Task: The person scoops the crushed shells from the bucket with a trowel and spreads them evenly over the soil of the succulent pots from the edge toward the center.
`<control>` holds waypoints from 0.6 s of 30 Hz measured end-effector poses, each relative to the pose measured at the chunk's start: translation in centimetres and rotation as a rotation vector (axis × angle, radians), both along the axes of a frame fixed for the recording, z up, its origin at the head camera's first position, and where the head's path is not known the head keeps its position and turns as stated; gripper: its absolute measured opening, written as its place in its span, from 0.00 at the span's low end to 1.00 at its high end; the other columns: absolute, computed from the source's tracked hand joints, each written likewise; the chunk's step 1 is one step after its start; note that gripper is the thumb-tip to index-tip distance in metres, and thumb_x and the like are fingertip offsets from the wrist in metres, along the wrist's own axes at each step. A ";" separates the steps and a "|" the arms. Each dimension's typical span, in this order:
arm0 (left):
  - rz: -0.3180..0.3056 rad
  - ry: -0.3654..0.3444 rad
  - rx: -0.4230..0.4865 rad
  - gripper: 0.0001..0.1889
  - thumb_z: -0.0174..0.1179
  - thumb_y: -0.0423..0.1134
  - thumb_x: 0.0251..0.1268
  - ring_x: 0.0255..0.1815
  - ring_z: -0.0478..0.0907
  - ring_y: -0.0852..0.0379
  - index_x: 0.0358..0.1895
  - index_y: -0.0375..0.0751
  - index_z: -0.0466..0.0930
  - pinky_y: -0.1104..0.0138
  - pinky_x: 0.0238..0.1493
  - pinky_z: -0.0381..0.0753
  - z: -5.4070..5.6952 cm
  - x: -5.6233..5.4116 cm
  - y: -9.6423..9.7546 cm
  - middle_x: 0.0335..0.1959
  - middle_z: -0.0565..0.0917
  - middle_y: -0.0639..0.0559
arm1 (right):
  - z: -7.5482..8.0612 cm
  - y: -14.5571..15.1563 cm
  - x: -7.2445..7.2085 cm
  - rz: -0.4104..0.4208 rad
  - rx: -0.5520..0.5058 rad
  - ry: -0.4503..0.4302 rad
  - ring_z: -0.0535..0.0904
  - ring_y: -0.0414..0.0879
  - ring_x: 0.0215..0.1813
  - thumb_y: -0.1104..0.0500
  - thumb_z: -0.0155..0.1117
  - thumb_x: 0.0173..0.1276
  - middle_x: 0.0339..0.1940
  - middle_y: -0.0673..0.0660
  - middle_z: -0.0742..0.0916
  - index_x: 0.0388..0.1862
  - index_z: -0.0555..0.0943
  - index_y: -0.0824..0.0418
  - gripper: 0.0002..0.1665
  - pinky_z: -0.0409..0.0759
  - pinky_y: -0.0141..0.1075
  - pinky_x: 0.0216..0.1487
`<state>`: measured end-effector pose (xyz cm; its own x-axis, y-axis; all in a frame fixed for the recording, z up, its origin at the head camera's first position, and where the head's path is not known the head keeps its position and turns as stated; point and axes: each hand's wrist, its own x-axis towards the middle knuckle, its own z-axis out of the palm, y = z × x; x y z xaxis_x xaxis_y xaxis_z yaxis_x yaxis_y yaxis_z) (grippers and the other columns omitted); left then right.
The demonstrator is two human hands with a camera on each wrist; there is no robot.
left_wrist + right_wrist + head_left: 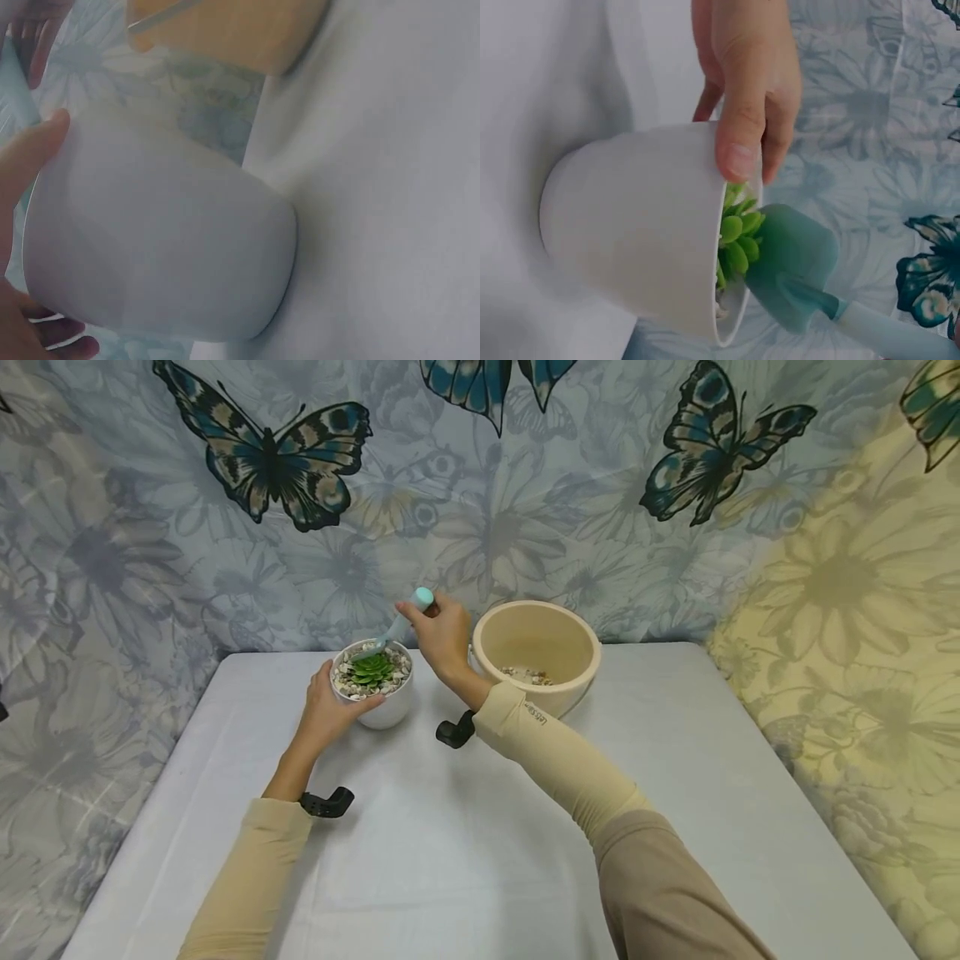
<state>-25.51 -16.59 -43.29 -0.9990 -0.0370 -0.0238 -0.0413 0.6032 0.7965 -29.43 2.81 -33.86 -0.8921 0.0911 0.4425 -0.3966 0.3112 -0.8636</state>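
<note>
A small white pot [384, 713] holds a green succulent [372, 669] ringed by pale pebbles [347, 682]. My left hand [327, 710] grips this pot by its rim, thumb on the near side and fingers round the left. In my right hand [444, 637] is the handle of a light blue trowel [397, 628], held from above. The trowel's blade [795, 262] lies over the pot's mouth, right by the succulent's leaves, in the right wrist view. From the left wrist view, the pot's wall [165, 225] hides the plant.
A larger cream pot [537, 695] stands just right of my right hand, with some pebbles [527, 676] at its bottom. Both pots are near the back edge of the white-covered table [420, 860]. Butterfly-patterned cloth [495, 543] hangs behind.
</note>
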 end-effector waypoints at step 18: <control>0.023 0.020 0.038 0.64 0.69 0.64 0.51 0.77 0.47 0.33 0.79 0.41 0.33 0.36 0.71 0.56 -0.7 0.2 0.4 0.77 0.45 0.32 | 0.0 -0.1 0.1 -0.008 -0.004 -0.010 0.69 0.38 0.18 0.53 0.70 0.65 0.14 0.50 0.76 0.20 0.73 0.58 0.19 0.64 0.27 0.20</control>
<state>-25.34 -16.23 -43.99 -0.9982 -0.0599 -0.0052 -0.0385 0.5714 0.8198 -29.36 2.75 -33.82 -0.8957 0.1001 0.4333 -0.3856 0.3106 -0.8688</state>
